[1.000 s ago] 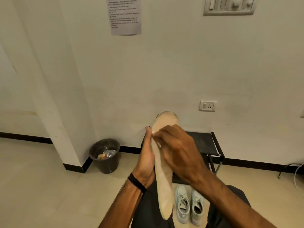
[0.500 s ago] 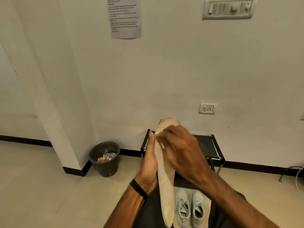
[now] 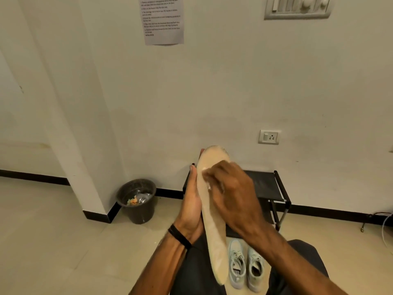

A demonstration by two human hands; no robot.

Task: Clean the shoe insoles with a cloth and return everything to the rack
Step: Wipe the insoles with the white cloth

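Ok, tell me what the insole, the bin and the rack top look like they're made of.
Insole: probably foam with a matte beige face; it looks thin and held lengthwise, and its surface is dull and slightly mottled. Bin: likely plastic, dark brown, with a smooth moulded rim and faint sheen. Rack top: seemingly dark fabric stretched between thin metal-looking tubes; the weave is too small to tell.

A printed paper notice (image 3: 163,20) was taped to the wall, carrying several numbered lines of small black text, but the print was too small and blurred to read. No brand, label or number could be made out on anything else.
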